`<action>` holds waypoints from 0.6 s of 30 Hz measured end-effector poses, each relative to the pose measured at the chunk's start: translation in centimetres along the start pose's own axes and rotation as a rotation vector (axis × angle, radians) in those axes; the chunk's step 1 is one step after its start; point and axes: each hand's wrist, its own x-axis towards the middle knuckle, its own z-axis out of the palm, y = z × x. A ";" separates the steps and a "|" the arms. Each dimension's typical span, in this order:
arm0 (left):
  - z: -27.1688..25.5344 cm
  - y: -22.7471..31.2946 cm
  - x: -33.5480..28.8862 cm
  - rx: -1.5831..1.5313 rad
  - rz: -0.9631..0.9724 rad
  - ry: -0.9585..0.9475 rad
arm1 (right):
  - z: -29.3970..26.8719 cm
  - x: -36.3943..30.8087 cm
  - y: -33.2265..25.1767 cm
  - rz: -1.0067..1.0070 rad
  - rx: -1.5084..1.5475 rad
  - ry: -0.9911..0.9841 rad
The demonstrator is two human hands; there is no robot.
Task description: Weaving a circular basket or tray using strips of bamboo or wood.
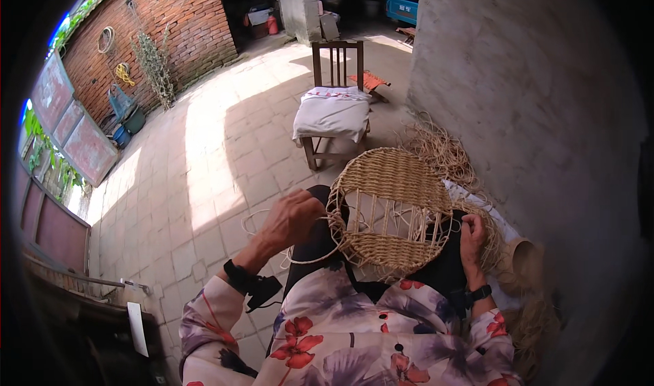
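Nearest is a shirt (354,345) of smooth pale cloth with red flowers, above dark trousers (315,244). A round woven piece (394,175) of straw-coloured cord lies across the lap, tightly plaited at its far and near ends, with bare parallel cords spanning the open middle. At its left rim, the left hand (294,217) has its grip closed, pinching a thin pale strand (306,261) that loops down over the leg. The right hand (472,236) is curled just beside the right rim; whether its grip pinches anything, I cannot tell. On the right, loose, tangled fibre (443,156) lies along a rough grey wall (518,114). Farther ahead, a slatted wooden chair (337,62) carries a rumpled white cloth (332,114), and behind it is a low stool (371,81) with an orange seat. Far left, a blue bucket (121,136) and a dark green tub (134,120) stand by a coarse brick wall (170,25); their contents are too small to tell.
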 end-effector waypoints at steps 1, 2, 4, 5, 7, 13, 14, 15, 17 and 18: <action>-0.8 -1.8 -1.3 0.003 -0.094 0.149 | 0.0 -0.1 0.3 -0.009 -0.013 0.014; -2.5 -3.2 -2.7 -0.024 -0.318 0.251 | -0.2 -0.2 0.5 -0.015 -0.026 0.027; -6.0 -9.4 -7.4 0.153 -0.531 0.544 | -1.0 -0.4 0.8 0.011 -0.001 0.025; -8.0 -13.2 -11.1 0.218 -0.686 0.655 | -1.2 -0.3 0.9 0.037 0.034 0.025; -12.4 -20.0 -20.7 0.253 -0.971 0.982 | -1.2 -0.1 0.9 0.030 0.031 0.022; -12.5 -21.3 -34.4 0.452 -1.620 0.689 | -1.4 0.0 -0.3 -0.008 -0.055 0.000; -10.8 -19.9 -31.9 0.427 -1.496 0.615 | -1.5 0.0 -0.5 -0.011 -0.047 -0.008; -9.4 -18.6 -30.2 0.409 -1.381 0.543 | -1.4 0.0 -0.7 -0.016 -0.034 -0.029; -6.0 -15.3 -23.9 0.228 -1.014 0.445 | -1.1 0.1 -1.5 0.005 0.005 -0.045; -3.9 -13.0 -19.6 0.164 -0.800 0.460 | -0.9 0.4 -2.0 0.032 0.038 -0.048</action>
